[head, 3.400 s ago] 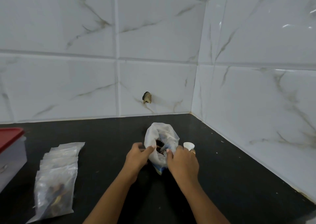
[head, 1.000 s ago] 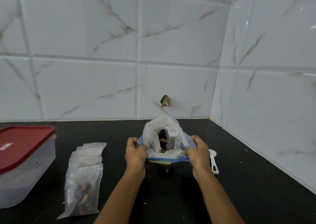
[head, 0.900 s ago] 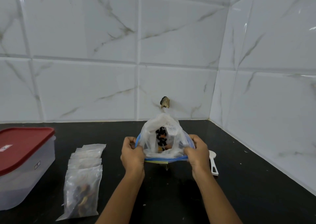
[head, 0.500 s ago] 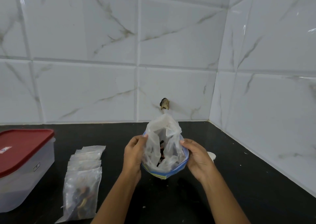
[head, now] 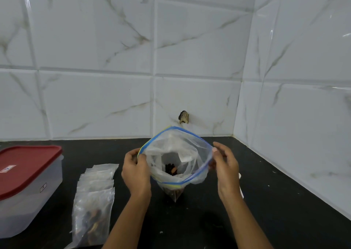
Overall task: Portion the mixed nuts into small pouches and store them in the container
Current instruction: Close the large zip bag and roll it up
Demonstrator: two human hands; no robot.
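Left grip [head: 135, 170] and right grip [head: 226, 165] each pinching the zip bag [head: 197, 150] rim, mouth wide open over nuts [head: 171, 170].

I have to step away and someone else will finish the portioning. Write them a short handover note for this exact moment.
Left hand and right hand each grip one side of the zip bag, holding its mouth wide open above the black counter. Mixed nuts sit at the bottom, inside an inner clear bag.
Small pouches lie in a row left of the bag; the nearest one holds nuts, the others look empty.
Container stands far left, red lid on.
A white scoop is mostly hidden behind the right hand.
Left: fill remaining pouches, then store them in the container.
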